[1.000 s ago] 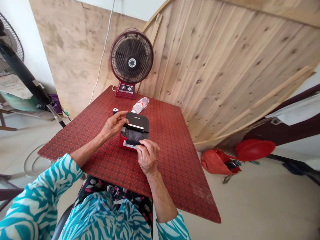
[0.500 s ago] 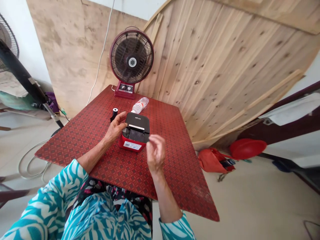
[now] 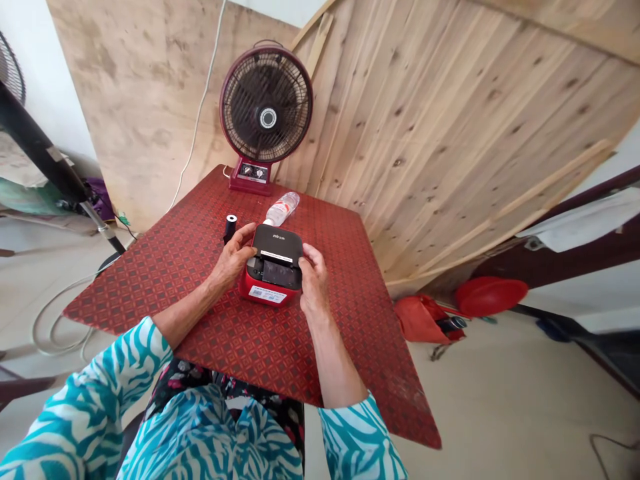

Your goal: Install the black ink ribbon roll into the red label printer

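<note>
A small red-and-black label printer [image 3: 273, 298] sits on the table, its black lid [image 3: 281, 241] appearing slightly raised along the near edge. My left hand [image 3: 235, 254] grips the lid's left side, thumb on top and fingers along the edge. On the opposite side my right hand [image 3: 314, 277] has closed on the lid's right edge. Just beyond my left fingers stands a black roll with a white core [image 3: 231, 228]. Behind the printer a clear plastic bottle [image 3: 283, 209] lies on its side. The undersides of the fingers are hidden.
A dark red table fan [image 3: 267, 117] stands at the table's [image 3: 345, 333] far corner, against a wooden panel [image 3: 400, 133]. On the floor to the right are an orange bag [image 3: 420, 319] and a red basin [image 3: 493, 296]. A black fan pole [image 3: 55, 160] rises at the left.
My right hand has moved up and in from beside the printer and now holds the lid's right edge. My left hand stays on the lid's left side.
</note>
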The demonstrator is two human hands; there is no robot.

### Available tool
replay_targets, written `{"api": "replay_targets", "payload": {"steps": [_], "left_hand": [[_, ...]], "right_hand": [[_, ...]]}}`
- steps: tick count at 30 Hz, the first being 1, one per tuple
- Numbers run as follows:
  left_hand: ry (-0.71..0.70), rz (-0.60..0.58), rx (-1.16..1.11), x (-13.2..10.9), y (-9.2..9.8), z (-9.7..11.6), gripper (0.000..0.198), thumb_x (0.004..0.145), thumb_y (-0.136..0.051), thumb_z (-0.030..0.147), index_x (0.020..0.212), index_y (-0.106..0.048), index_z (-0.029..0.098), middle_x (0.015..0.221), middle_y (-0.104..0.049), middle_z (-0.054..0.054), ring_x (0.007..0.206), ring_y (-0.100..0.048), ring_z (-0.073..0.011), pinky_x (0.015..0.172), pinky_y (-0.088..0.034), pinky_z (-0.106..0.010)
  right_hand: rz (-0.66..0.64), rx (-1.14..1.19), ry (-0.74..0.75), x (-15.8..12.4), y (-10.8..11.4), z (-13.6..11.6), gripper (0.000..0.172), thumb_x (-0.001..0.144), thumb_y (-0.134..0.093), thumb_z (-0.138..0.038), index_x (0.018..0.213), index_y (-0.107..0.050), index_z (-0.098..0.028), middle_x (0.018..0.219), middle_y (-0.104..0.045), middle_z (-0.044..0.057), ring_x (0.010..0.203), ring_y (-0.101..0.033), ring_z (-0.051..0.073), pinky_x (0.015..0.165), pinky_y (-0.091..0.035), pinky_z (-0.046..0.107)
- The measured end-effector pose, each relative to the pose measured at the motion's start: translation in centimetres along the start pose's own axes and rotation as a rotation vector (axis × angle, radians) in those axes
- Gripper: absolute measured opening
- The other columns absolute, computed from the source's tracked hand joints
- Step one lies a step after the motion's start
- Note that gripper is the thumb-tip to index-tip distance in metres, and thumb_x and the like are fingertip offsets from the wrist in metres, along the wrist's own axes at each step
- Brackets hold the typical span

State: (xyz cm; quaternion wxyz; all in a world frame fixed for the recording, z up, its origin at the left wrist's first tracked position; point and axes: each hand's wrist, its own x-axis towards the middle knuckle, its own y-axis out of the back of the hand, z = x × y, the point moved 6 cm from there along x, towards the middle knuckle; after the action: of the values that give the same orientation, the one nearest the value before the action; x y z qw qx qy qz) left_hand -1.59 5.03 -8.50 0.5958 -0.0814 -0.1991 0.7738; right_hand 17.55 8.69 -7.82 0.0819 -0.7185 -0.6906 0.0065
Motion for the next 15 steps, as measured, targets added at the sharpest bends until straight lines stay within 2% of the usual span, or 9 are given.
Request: {"api": "replay_targets", "payload": {"steps": [5, 9, 12, 15], "left_hand": [[0.043, 0.009, 0.030, 0.2, 0.1, 0.4, 0.079, 0.059, -0.066, 0.020, 0.137, -0.058, 0.020, 0.148, -0.059, -0.012, 0.144, -0.047, -0.0336, 0.114, -0.044, -0.045], [0.066, 0.041, 0.051, 0.4, -0.2, 0.7, 0.079, 0.056, -0.063, 0.016, 0.135, -0.059, 0.019, 0.141, -0.063, -0.011, 0.135, -0.054, -0.0315, 0.110, -0.046, -0.042], [0.095, 0.099, 0.016, 0.4, -0.2, 0.6, 0.079, 0.054, -0.062, 0.014, 0.133, -0.060, 0.021, 0.132, -0.067, -0.009, 0.121, -0.062, -0.0271, 0.095, -0.052, -0.034], [0.207, 0.146, -0.037, 0.5, 0.4, 0.0, 0.079, 0.051, -0.065, 0.013, 0.129, -0.061, 0.021, 0.114, -0.071, -0.006, 0.097, -0.066, -0.0215, 0.076, -0.051, -0.028]], "right_hand": [[-0.091, -0.148, 0.069, 0.4, 0.3, -0.1, 0.047, 0.074, -0.060, -0.037, 0.118, -0.065, -0.023, 0.131, -0.067, 0.008, 0.121, -0.061, 0.024, 0.116, -0.043, 0.050], [-0.144, -0.192, 0.099, 0.9, 0.5, 0.3, 0.047, 0.076, -0.057, -0.034, 0.121, -0.065, -0.025, 0.138, -0.063, 0.008, 0.129, -0.057, 0.025, 0.120, -0.039, 0.052], [-0.152, -0.192, 0.100, 1.1, 0.3, 0.6, 0.050, 0.076, -0.055, -0.033, 0.124, -0.064, -0.026, 0.141, -0.062, 0.008, 0.132, -0.056, 0.025, 0.121, -0.038, 0.052], [-0.149, -0.177, 0.077, 1.0, 0.0, 0.9, 0.051, 0.075, -0.057, -0.034, 0.124, -0.063, -0.025, 0.141, -0.062, 0.008, 0.129, -0.057, 0.025, 0.119, -0.040, 0.050]]}}
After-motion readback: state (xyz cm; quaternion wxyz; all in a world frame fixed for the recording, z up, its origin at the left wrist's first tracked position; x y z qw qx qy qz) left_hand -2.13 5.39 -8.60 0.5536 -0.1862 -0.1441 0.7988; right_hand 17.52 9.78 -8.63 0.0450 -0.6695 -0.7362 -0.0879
